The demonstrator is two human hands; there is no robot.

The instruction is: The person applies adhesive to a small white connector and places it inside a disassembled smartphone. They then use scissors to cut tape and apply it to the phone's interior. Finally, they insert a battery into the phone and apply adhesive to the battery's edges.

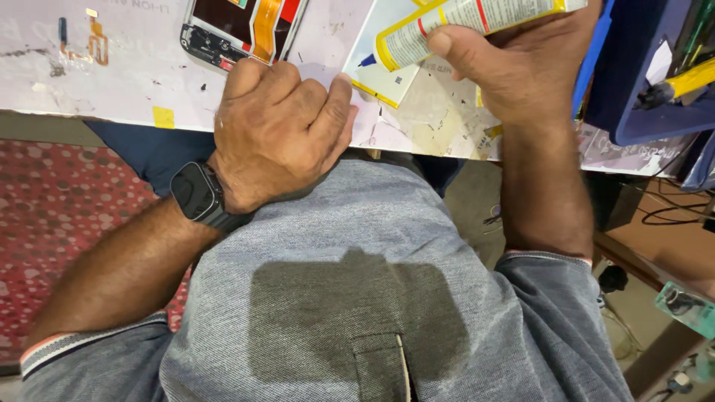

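Yellow-and-white cardboard glue tube box (477, 22): far end cut off by top edge, lower side hidden under right hand (521, 67). Opened phone body with orange flex cable (238, 30): top cut off, bottom corner hidden behind left hand (279, 130). Left hand's fingertips curled under, not visible. Blue plastic tool tray (648, 82): cropped at right edge, contents too small to tell.

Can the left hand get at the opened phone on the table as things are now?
Probably yes. The left hand rests as a closed fist at the table edge, right beside the opened phone, with nothing lying between them. It seems to hold nothing, though the fingers would have to open first.
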